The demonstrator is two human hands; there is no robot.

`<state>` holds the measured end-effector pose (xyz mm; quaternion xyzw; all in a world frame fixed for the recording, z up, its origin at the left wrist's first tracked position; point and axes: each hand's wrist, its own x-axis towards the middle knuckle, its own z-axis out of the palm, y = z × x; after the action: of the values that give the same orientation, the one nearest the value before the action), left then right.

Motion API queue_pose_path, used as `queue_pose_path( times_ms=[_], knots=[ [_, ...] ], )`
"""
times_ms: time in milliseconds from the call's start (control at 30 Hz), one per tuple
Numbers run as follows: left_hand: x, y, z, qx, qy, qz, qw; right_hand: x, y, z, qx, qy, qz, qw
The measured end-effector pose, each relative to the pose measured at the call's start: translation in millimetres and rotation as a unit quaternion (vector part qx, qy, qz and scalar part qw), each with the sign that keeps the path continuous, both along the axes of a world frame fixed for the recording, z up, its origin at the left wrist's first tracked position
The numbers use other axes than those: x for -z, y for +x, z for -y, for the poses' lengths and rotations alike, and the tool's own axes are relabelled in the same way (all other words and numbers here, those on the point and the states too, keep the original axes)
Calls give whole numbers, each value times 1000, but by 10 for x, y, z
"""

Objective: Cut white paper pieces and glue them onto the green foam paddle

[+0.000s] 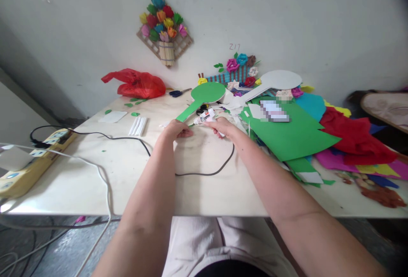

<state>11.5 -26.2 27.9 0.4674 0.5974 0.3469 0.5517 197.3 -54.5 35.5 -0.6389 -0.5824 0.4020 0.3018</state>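
A green paddle-shaped cutout (208, 93) with a round head and a long handle lies on the table in front of me. My left hand (178, 129) is at the lower end of its handle, fingers curled around or against it. My right hand (223, 127) is closed on a white glue gun (205, 117) with dark and red marks, its nose pointing left toward the handle. A black cord (207, 174) loops from the right hand across the table. What lies right between the fingertips is too small to make out.
White glue sticks (138, 126) and a white card (113, 117) lie left, near a yellow power strip (41, 162). Behind are a red plastic bag (137, 83) and scissors (178, 93). Green sheets (287, 136), a phone (274, 111), a white paddle cutout (280, 80) and red crepe paper (353, 136) crowd the right.
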Motion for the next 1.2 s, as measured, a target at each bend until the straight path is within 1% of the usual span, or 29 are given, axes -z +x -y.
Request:
queue_pose_path(
  times_ms=[233, 433, 667, 867, 1067, 1200],
  knots=[
    [43, -20, -42, 9, 4, 4, 1000, 0, -24, 5, -4, 2, -1, 1000],
    [33, -20, -34, 6, 2, 0, 1000, -11, -24, -3, 7, -13, 15, 1000],
    [17, -8, -18, 3, 5, -10, 1000, 16, 18, -12, 11, 3, -11, 1000],
    [25, -10, -32, 7, 4, -14, 1000, 47, 5, -40, 4, -5, 0, 1000],
    [45, -19, -54, 6, 6, -5, 1000, 45, 43, -35, -9, -1, -31, 999],
    [42, -20, -37, -1, 6, -2, 1000, 29, 14, -10, -6, -3, -37, 999]
  ],
)
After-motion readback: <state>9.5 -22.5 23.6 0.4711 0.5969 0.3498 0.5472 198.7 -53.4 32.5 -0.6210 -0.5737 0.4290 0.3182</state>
